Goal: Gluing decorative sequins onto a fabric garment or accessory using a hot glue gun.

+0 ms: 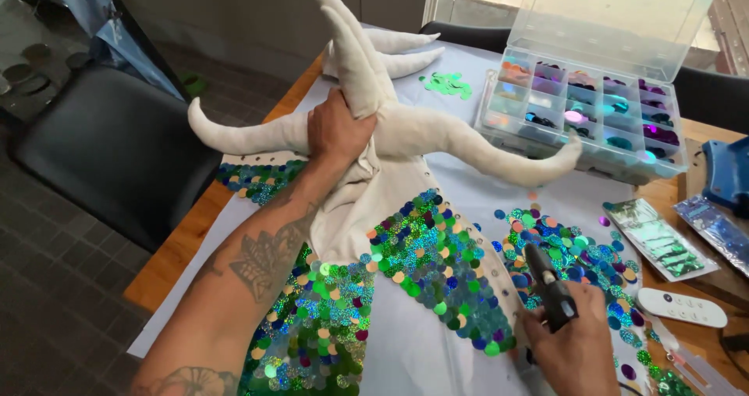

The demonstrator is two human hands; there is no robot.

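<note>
1. Your left hand (pixel 337 128) clenched the cream stuffed fabric figure (pixel 406 131) at its middle, at 12 o'clock from the sequinned cloth (pixel 425 263) on the table (pixel 175 255).
2. Your right hand (pixel 573 349) gripped a black glue gun (pixel 550 287), nozzle up, at 3 o'clock from that cloth.
3. A risk, as it looked: the hot nozzle stood near loose sequins (pixel 577 255), so a drip could have fused them or marked the white sheet (pixel 437 349).
4. Another: the figure's limbs hung near the open clear sequin organiser (pixel 585 107) at 1 o'clock; a swing could have knocked it.
5. Counted: one figure with at least five limbs showing, one glue gun, one organiser, two sequin packets (pixel 663 240), one white remote (pixel 680 307), one dark chair (pixel 109 146).
</note>
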